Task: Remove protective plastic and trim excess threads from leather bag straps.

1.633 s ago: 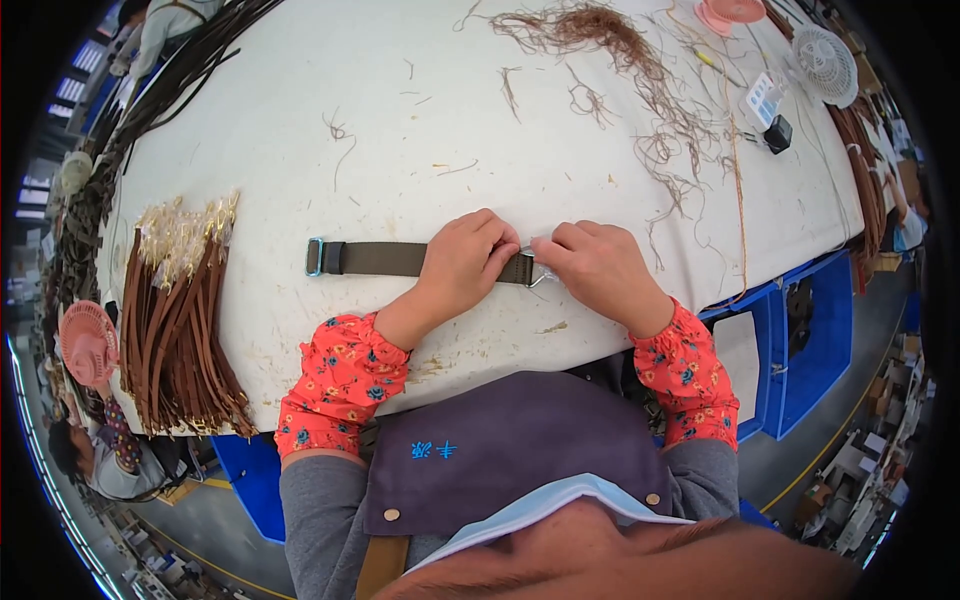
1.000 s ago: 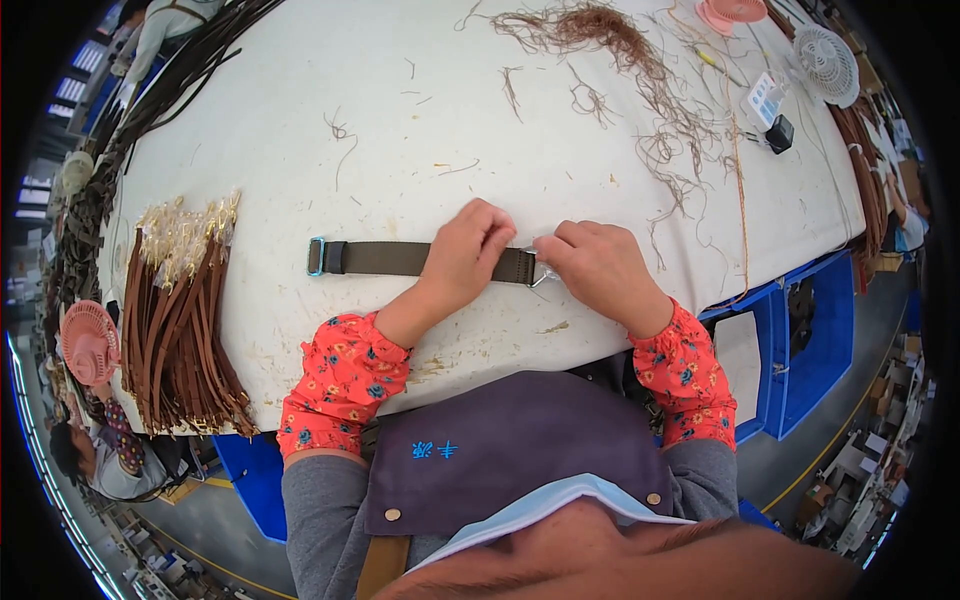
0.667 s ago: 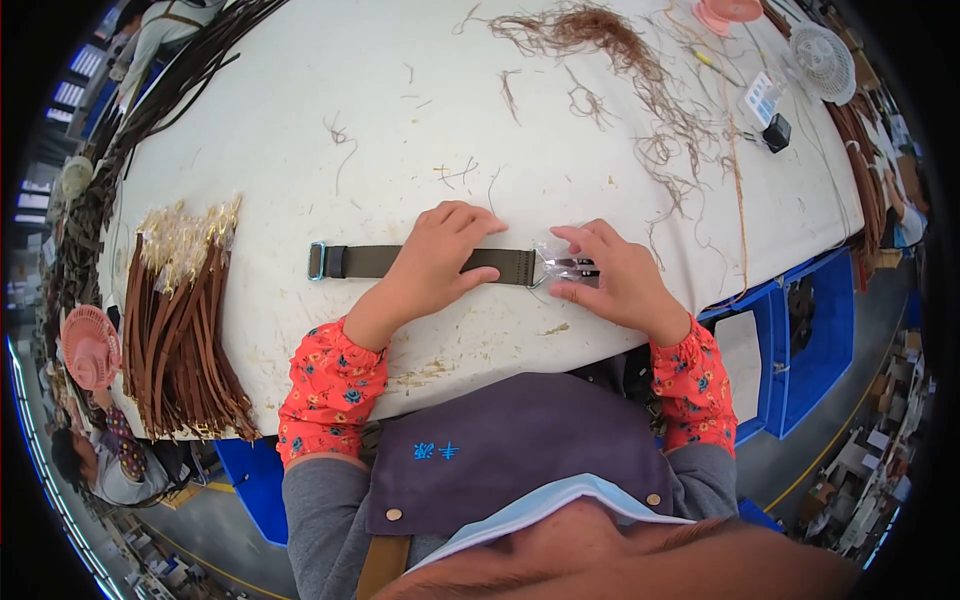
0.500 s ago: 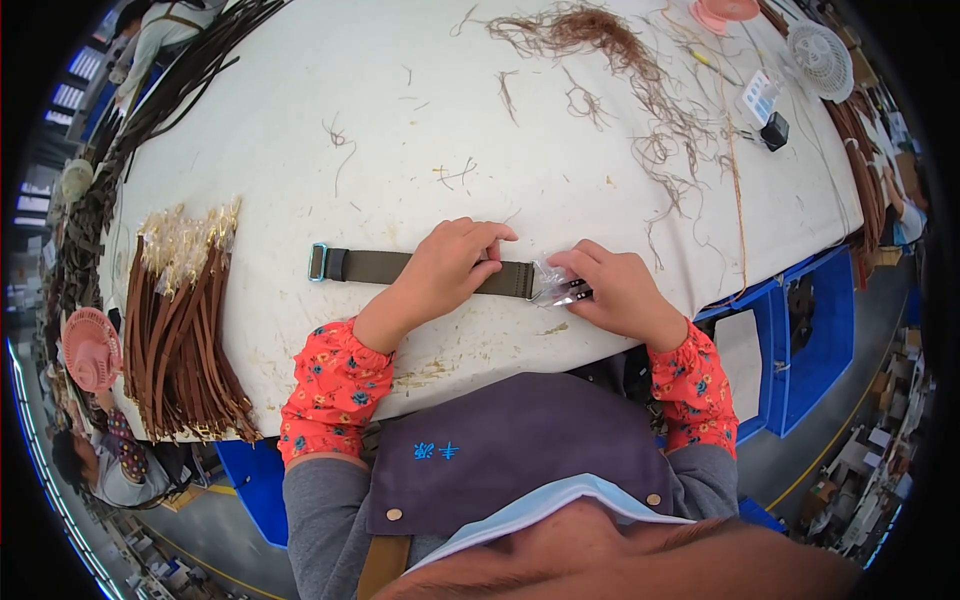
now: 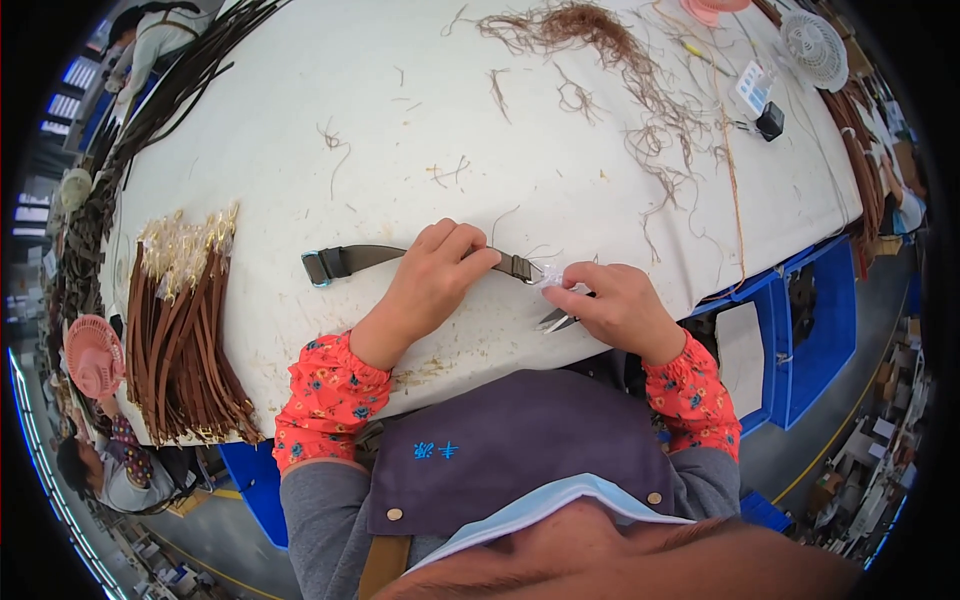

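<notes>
A dark olive webbing strap [image 5: 372,257] with a metal buckle [image 5: 315,268], edged in blue, at its left end lies in front of me, its middle bowed upward. My left hand [image 5: 428,283] is closed over the strap, pinching it near its right end. Crumpled clear plastic wrap [image 5: 549,276] covers the hardware at that right end. The thumb and forefinger of my right hand [image 5: 622,305] are pinched at the wrap. Small thread snips [image 5: 557,321] are tucked in the same hand, blades pointing left; their handles are hidden by the palm.
Brown straps [image 5: 185,340] with plastic-wrapped ends are bundled at left, beside a pink fan [image 5: 94,356]. Tangled brown thread [image 5: 600,40] lies at the far side. A black cube [image 5: 769,121] and a white fan [image 5: 815,50] stand at far right. Blue bins [image 5: 815,340] sit below the table's right edge.
The strap has gone from lying flat to bowed, its right end lifted and tilted. My right hand has turned, and the snips' blades now show below the fingers.
</notes>
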{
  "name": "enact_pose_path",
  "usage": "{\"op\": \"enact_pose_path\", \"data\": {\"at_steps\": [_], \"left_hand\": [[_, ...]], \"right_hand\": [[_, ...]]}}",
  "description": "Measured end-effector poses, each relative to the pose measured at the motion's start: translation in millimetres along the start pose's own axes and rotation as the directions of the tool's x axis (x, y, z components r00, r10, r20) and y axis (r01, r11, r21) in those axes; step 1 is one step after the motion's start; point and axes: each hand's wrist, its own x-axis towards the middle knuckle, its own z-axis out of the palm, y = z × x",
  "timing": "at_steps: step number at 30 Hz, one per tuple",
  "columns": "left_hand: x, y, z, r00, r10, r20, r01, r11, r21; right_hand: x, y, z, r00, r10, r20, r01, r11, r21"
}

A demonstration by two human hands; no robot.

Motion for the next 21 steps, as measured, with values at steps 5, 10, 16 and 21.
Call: {"op": "enact_pose_path", "data": {"at_steps": [5,10,16,21], "left_hand": [[-14.7,1.4,-11.4,0.866,-0.291,0.406,0.484,0.688,-0.54],[-10.1,8.1,-15.4,0.871,-0.276,0.406,0.466,0.727,-0.504],[-2.2,21.1,6.0,0.954,-0.155,0.256,0.24,0.907,-0.347],[-0.6,24.7,15.4,0.934,-0.255,0.249,0.334,0.871,-0.361]], "right_hand": [[-12.0,-6.6,2.2,0.99,0.03,0.14,-0.053,0.986,0.16],[-7.8,-7.7,-9.4,0.969,0.044,0.245,-0.144,0.902,0.407],[0.5,-8.9,-8.6,0.94,0.33,0.082,-0.32,0.777,0.543],[8.6,-10.2,-3.7,0.973,0.23,-0.026,-0.222,0.96,0.171]]}}
